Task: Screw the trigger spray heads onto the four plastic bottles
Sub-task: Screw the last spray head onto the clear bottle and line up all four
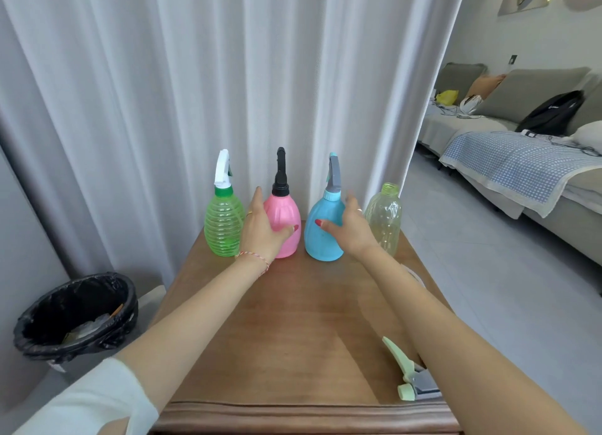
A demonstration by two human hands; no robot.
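Four bottles stand in a row at the far edge of the wooden table [293, 330]. The green ribbed bottle [223, 229] carries a white spray head [222, 169]. On the pink bottle [286, 211] sits a black head [280, 174], and the blue bottle [321, 242] has a grey-blue head [334, 177]. The clear yellowish bottle [386, 218] at the right has a bare open neck. My left hand [262, 229] cups the pink bottle's left side, thumb on its front. My right hand [353, 231] wraps the blue bottle's right side. A loose pale green spray head [407, 374] lies near the table's front right, partly under my right forearm.
A white curtain [195, 76] hangs right behind the bottles. A black-lined waste bin [78, 317] stands on the floor to the left of the table. A grey sofa [527, 86] with a blue checked cloth [508, 164] is at the far right.
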